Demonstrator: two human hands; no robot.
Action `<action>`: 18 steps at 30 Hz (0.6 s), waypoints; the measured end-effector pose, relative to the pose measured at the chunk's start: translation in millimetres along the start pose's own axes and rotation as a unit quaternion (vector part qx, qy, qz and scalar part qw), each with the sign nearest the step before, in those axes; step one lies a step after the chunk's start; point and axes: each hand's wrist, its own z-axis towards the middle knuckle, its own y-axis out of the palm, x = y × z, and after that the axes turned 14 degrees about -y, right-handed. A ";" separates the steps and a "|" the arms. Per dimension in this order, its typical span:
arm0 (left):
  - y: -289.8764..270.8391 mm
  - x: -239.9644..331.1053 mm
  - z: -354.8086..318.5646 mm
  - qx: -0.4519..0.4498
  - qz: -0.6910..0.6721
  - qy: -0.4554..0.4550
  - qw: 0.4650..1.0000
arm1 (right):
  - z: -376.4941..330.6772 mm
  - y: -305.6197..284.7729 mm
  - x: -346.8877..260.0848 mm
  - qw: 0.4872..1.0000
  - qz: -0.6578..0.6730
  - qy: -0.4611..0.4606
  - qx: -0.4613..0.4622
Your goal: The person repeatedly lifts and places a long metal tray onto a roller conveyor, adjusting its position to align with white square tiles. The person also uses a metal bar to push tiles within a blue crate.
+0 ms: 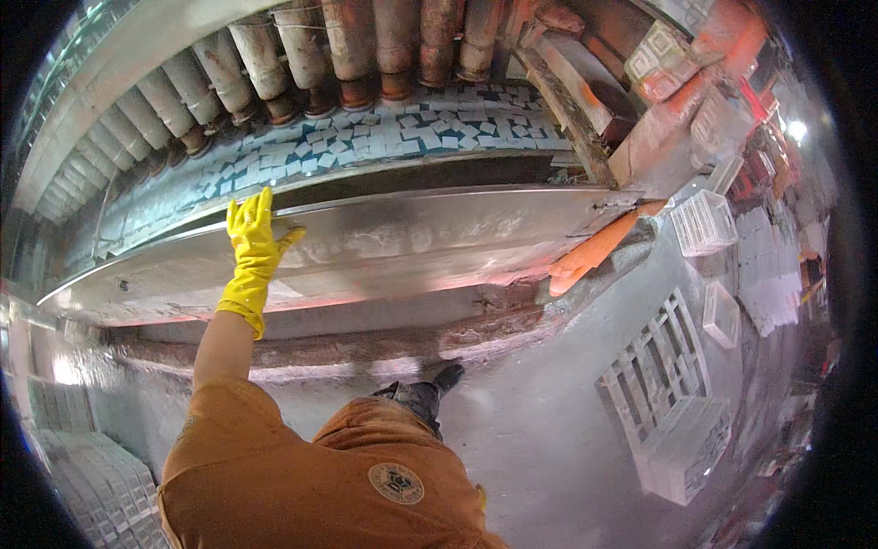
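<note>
My left hand point(256, 240), in a long yellow rubber glove, reaches up to the top edge of a long metal panel point(393, 233). Its fingers are stretched and apart, with the thumb out to the right, and it lies against the panel's rim. Behind that edge runs a dark gap, and beyond it a blue-green surface point(425, 125) strewn with many pale rectangular pieces point(366, 142). Of my right hand only a scrap of yellow point(482, 497), probably its glove, shows beside my orange top; the fingers are hidden.
A row of worn metal cylinders point(302, 50) hangs over the pale pieces. An orange chute-like piece point(594, 252) sits at the panel's right end. On the wet floor point(521, 412) at right are a slatted pallet point(654, 366), a white crate point(681, 448) and another white crate point(704, 224).
</note>
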 end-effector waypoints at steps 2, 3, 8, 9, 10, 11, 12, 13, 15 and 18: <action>-2.4 1.6 1.6 0.014 -0.001 0.010 1.000 | 32.3 -26.5 -22.5 1.000 0.000 -0.010 -0.010; -3.6 1.8 1.1 0.018 0.002 0.013 1.000 | 47.8 -44.0 -32.9 1.000 0.008 -0.019 -0.007; 2.9 -2.5 -4.0 0.023 0.011 0.017 1.000 | 149.0 -134.6 -91.2 0.969 0.161 -0.178 0.064; -5.1 3.0 -3.1 0.015 0.023 0.010 1.000 | 157.9 -128.0 -128.7 0.943 0.277 -0.109 0.150; -6.8 4.0 -4.1 0.010 0.032 0.003 0.999 | 162.9 -126.7 -159.0 0.947 0.264 -0.103 0.152; -7.2 2.0 -6.8 0.007 0.042 -0.005 0.999 | 172.4 -128.9 -185.5 0.951 0.251 -0.097 0.153; -6.9 1.4 -10.0 0.008 0.051 -0.011 0.999 | 185.4 -129.7 -202.8 0.955 0.238 -0.092 0.151; -7.5 8.1 -13.3 -0.008 0.065 -0.034 0.997 | 196.3 -132.4 -209.4 0.966 0.207 -0.098 0.118; -6.2 24.8 -18.8 -0.013 0.084 -0.075 0.994 | 215.6 -138.0 -218.9 0.982 0.144 -0.112 0.053; 14.8 67.2 -43.6 0.061 0.008 -0.200 0.978 | 245.8 -133.0 -215.8 0.984 0.158 -0.057 0.062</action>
